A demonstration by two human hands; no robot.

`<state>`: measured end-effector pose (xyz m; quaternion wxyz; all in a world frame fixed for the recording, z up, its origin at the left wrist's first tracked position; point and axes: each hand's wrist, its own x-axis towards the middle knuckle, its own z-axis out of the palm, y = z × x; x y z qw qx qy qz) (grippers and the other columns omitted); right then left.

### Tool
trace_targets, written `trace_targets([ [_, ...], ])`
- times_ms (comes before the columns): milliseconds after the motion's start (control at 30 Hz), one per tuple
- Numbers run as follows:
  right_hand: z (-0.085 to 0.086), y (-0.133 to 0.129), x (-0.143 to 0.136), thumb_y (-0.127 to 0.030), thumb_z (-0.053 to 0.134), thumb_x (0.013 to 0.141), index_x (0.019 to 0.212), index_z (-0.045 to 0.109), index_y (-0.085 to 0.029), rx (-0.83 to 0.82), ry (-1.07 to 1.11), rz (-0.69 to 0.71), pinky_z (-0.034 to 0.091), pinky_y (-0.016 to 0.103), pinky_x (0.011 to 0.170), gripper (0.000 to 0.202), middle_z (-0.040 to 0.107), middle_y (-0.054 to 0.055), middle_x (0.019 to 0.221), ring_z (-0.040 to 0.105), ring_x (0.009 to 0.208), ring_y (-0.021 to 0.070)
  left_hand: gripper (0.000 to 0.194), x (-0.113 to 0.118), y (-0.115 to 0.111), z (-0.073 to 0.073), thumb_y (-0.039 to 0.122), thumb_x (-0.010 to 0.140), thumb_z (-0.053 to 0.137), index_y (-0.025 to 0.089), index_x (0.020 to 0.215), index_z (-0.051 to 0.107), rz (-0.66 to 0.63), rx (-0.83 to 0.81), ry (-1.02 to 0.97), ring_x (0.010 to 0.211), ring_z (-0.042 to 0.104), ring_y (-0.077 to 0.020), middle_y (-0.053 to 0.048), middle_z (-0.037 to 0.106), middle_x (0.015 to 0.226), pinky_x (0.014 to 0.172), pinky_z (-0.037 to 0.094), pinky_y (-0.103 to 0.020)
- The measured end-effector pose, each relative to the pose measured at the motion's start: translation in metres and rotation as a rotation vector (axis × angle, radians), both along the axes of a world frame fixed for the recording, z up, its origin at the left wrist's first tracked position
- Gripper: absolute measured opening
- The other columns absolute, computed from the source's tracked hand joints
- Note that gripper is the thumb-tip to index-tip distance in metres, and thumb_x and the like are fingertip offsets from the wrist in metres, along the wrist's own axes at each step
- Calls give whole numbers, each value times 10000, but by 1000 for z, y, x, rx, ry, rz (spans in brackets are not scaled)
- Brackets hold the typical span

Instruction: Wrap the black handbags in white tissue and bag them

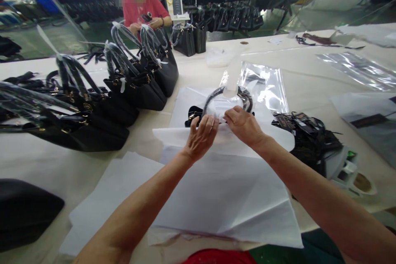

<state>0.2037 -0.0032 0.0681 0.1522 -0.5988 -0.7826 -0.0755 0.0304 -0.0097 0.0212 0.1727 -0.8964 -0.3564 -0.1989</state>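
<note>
Left hand (202, 134) and right hand (244, 126) are side by side at the near edge of a black bag (194, 114) — fingers curled on the left, bunched on the right, but honestly can't tell what either's gripping. The bag's mid-table (145, 134) among white paper sheets (222, 194), plastic-wrapped handle (208, 102) looping just past the fingers — more black handbags (142, 93) stand off to the left.

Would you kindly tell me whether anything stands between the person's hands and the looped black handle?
Nothing visible does: the left hand and right hand are at the near side of the handle, and the black bags stand off to the left.
</note>
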Motion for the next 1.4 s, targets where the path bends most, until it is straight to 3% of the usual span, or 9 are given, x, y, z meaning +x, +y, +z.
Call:
trace_targets([
  [200, 2, 9, 9, -222, 461, 883, 848, 614, -153, 195, 154, 27, 446, 286, 697, 171, 622, 81, 820, 580, 790, 201, 359, -5, -21, -46, 142, 905, 392, 161, 1250, 490, -328, 247, 94, 1241, 450, -216, -99, 560, 1272, 1050, 334, -405],
  [333, 3, 5, 11, -202, 501, 854, 847, 636, -164, 210, 218, 68, 456, 279, 701, 140, 626, 64, 797, 590, 784, 194, 443, 4, -8, -55, 153, 906, 348, 71, 1340, 366, -198, 135, 172, 1317, 341, -257, -137, 403, 1411, 1077, 311, -411],
  [467, 3, 0, 13, -203, 510, 850, 860, 662, -181, 225, 301, 93, 467, 275, 720, 154, 632, 48, 797, 600, 785, 177, 556, 14, 21, -45, 220, 893, 428, 47, 1387, 241, -171, -63, 128, 1332, 303, -279, -171, 331, 1445, 1105, 259, -451],
  [600, 1, -10, 16, -213, 510, 854, 846, 674, -186, 221, 386, 110, 477, 275, 718, 165, 638, 48, 804, 611, 776, 171, 557, 21, 41, -33, 151, 861, 469, 49, 1368, 261, -197, -166, 106, 1252, 413, -260, -149, 455, 1355, 1104, 260, -434],
  [800, -11, -27, 17, -217, 520, 864, 857, 661, -184, 258, 466, 154, 484, 256, 722, 145, 639, 47, 806, 615, 777, 158, 403, 24, 48, -24, 100, 903, 356, 113, 1304, 387, -245, -132, 115, 1281, 380, -237, -127, 485, 1324, 1085, 281, -427],
  [933, -25, -36, 12, -214, 496, 884, 865, 649, -182, 244, 425, 167, 478, 241, 698, 157, 620, 44, 783, 599, 748, 150, 362, 28, 41, -10, 84, 900, 327, 31, 1241, 437, -86, -34, 135, 1210, 454, -284, -201, 529, 1241, 1030, 318, -460],
  [1033, -28, -38, 12, -216, 496, 885, 853, 640, -183, 245, 429, 159, 469, 237, 688, 151, 615, 41, 772, 589, 731, 146, 294, 33, 39, 7, 57, 889, 302, 24, 1056, 542, 11, -78, 192, 1018, 568, -288, -184, 621, 1009, 901, 394, -442],
  [1200, -22, -35, 14, -231, 528, 868, 792, 630, -197, 269, 513, 126, 455, 227, 651, 131, 608, 21, 740, 578, 685, 132, 214, 40, 46, 32, 76, 876, 381, 71, 875, 595, -25, -204, 261, 861, 597, -263, -143, 639, 843, 740, 425, -378],
  [1400, -38, -40, 1, -229, 494, 888, 843, 648, -191, 208, 500, 98, 453, 225, 669, 166, 622, 41, 791, 588, 730, 145, 196, 44, 55, 39, 71, 842, 448, 53, 766, 628, -55, -60, 317, 859, 571, -282, -155, 635, 774, 733, 397, -396],
])
